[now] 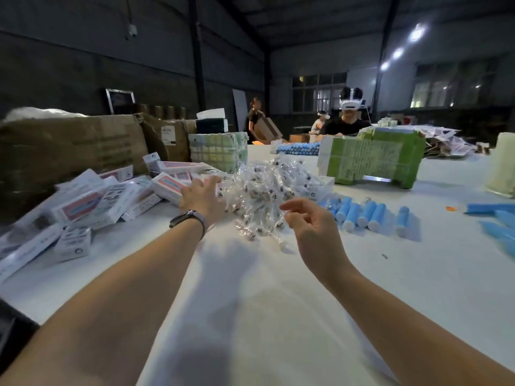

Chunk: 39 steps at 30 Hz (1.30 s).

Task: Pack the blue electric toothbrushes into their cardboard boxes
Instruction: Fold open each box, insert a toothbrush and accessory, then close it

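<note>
Blue toothbrush handles lined up on white table right of clear-wrapped heap, white boxes piled left, left hand spread open, right hand loosely curled, empty, in dim warehouse.

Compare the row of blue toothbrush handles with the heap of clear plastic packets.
The blue toothbrush handles lie side by side in a tidy row; the clear plastic packets sit in a loose, tangled heap. The handles are opaque and solid blue; the packets are see-through with small dark and white parts inside. The handles lie right of the right hand; the packets lie between it and the left hand. Both rest on the white table.
</note>
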{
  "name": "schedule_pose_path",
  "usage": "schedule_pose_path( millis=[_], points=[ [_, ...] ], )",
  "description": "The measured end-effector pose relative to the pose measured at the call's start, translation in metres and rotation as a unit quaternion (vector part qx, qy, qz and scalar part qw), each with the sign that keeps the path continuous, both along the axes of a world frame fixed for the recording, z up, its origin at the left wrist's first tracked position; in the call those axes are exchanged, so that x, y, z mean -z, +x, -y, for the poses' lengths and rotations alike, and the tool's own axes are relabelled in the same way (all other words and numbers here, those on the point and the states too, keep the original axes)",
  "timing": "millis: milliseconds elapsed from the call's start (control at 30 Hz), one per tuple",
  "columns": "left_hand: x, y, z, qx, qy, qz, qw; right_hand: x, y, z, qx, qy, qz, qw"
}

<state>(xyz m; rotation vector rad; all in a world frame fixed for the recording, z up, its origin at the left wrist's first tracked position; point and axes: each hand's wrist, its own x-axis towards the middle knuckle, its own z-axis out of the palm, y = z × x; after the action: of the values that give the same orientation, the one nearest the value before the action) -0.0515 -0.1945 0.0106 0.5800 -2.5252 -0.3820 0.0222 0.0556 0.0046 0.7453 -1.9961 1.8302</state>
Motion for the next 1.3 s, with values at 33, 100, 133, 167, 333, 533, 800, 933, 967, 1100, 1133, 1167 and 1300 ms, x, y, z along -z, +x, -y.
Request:
schedule_pose_path(
  millis=[33,100,133,167,333,533,800,933,967,1100,1133,1167,1300],
  points=[
    [0.003,-0.007,0.008,-0.009,-0.017,0.028,0.999,0.001,-0.002,-0.001,0.001,-0.001,0.003,1.000],
    [0.010,-0.027,0.019,-0.005,-0.053,0.077,0.996,0.003,-0.004,-0.002,0.002,0.000,0.006,1.000],
    [0.013,-0.036,0.022,0.000,-0.061,0.095,0.994,0.004,-0.005,-0.001,0.000,0.004,0.007,1.000],
    [0.017,-0.044,0.023,0.003,-0.052,0.101,0.994,0.005,-0.005,0.000,-0.004,0.007,0.008,1.000],
    [0.028,-0.072,0.030,0.003,-0.026,0.063,0.998,0.001,-0.008,0.007,-0.032,0.004,0.003,0.999],
    [0.035,-0.046,0.037,0.012,-0.092,0.012,0.996,-0.010,-0.011,0.002,-0.043,-0.023,-0.004,0.999],
    [-0.009,0.048,0.019,0.147,-0.026,-0.037,0.988,-0.012,-0.010,-0.003,-0.047,-0.037,-0.009,0.998],
    [-0.020,0.098,-0.017,0.201,-0.005,-0.086,0.976,-0.013,-0.013,-0.007,-0.034,-0.045,0.011,0.998],
    [-0.021,0.107,-0.029,0.219,-0.001,-0.107,0.970,-0.014,-0.014,-0.008,-0.031,-0.046,0.014,0.998],
    [-0.010,0.128,-0.078,0.253,-0.045,-0.135,0.957,-0.017,-0.016,-0.016,-0.010,-0.059,0.036,0.998],
    [-0.008,0.129,-0.086,0.242,-0.058,-0.141,0.958,-0.016,-0.016,-0.019,-0.004,-0.059,0.040,0.997],
    [-0.009,0.130,-0.093,0.232,-0.058,-0.160,0.958,-0.016,-0.016,-0.022,0.000,-0.057,0.042,0.997],
    [-0.027,0.118,-0.133,0.242,0.038,-0.281,0.928,-0.021,-0.015,-0.037,0.018,-0.054,0.040,0.998]
  ],
)
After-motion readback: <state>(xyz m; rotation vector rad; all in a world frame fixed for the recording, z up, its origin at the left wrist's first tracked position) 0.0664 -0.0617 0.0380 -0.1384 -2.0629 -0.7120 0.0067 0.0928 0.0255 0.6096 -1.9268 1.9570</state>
